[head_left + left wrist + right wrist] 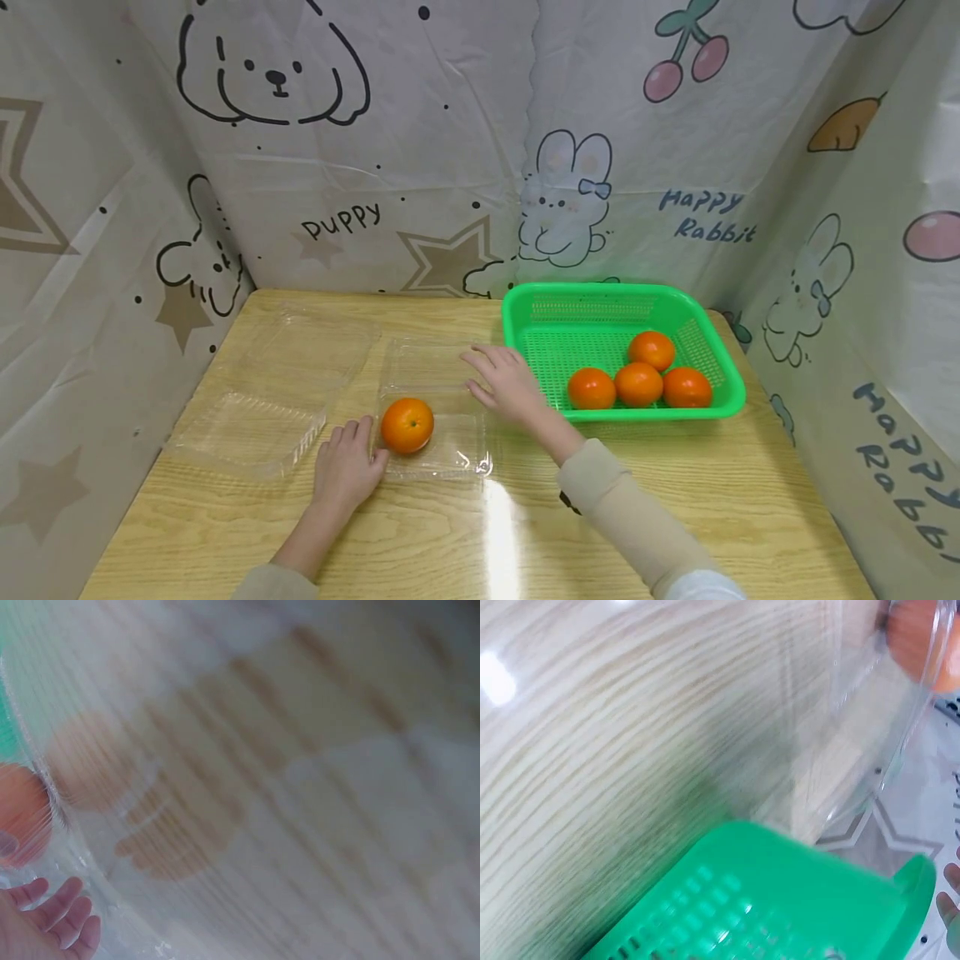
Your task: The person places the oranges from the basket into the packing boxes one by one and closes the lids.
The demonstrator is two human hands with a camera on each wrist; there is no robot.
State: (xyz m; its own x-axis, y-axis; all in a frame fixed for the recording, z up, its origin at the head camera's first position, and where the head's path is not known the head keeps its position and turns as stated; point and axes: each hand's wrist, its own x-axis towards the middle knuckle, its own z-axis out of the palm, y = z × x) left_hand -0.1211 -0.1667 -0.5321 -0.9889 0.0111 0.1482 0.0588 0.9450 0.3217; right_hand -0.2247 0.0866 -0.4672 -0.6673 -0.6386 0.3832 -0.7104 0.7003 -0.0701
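Note:
One orange sits in the left part of a clear plastic clamshell box, whose lid is folded out toward the back. My left hand is at the box's left side, thumb near the orange, fingers extended. In the left wrist view, that hand shows relaxed fingers close to the orange. Over the box's right edge hovers my right hand, its fingers spread and holding nothing. Only a few of its fingertips enter the right wrist view, beyond the green basket.
A green plastic basket stands at the back right with several oranges in it. Another open clear clamshell box lies on the left of the wooden table. Printed cloth hangs along the back and both sides.

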